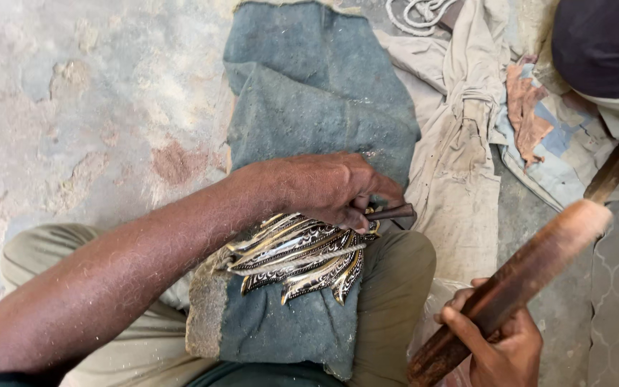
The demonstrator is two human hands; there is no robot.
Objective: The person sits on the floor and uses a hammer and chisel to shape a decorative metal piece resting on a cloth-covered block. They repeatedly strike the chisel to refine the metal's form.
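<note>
My left hand (pixel 331 188) reaches across my lap and pinches a thin dark metal tool (pixel 392 212), its tip pointing right. Just below that hand lies a fanned stack of several curved black-and-gold engraved metal pieces (pixel 299 258), resting on a grey-blue felt cloth (pixel 302 93) draped over my knee. My right hand (pixel 499 344) grips the lower end of a thick brown wooden stick (pixel 524 276), which is raised and slants up to the right, apart from the metal pieces.
Crumpled beige cloth (pixel 460 143) and a patched rag (pixel 539 122) lie on the rough concrete floor (pixel 87 107) to the right. A coil of white rope (pixel 417 14) sits at the top. A dark rounded object (pixel 603 43) is at top right.
</note>
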